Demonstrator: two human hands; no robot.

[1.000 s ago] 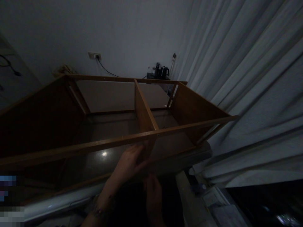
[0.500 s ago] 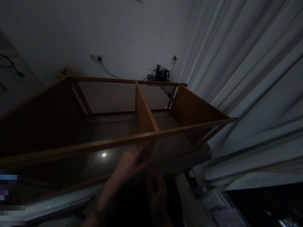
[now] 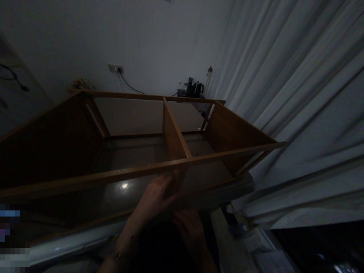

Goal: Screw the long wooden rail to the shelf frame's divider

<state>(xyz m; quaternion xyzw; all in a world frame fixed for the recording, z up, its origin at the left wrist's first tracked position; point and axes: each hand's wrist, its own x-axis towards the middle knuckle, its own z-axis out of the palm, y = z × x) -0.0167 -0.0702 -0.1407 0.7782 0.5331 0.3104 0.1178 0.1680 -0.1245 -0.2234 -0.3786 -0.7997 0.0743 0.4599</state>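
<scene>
A large wooden frame (image 3: 122, 175), like a furniture carcass lying on its back, stands before me with its open side up. My left hand (image 3: 155, 193) reaches under its near rail. The fingers stretch towards the left face of the middle divider board (image 3: 175, 131), with the thumb held apart and pointing right. In the dim light I cannot tell how firmly they touch. Lower and to the right, my right hand (image 3: 192, 227) is by the frame's near bottom edge. Its fingers are apart and point left; nothing shows in them, though the tips are in shadow.
A grey padded surface (image 3: 246, 184) lies beneath the frame. Behind, a black kettle (image 3: 198, 89) stands near a wall socket (image 3: 116, 68) with a plugged-in cord. A long white curtain (image 3: 301, 113) hangs on the right. Papers (image 3: 270, 259) lie low at right.
My right hand has turned and moved slightly, its curled fingers now straighter and pointing left. My left hand has shifted only a little; the frame stays where it was.
</scene>
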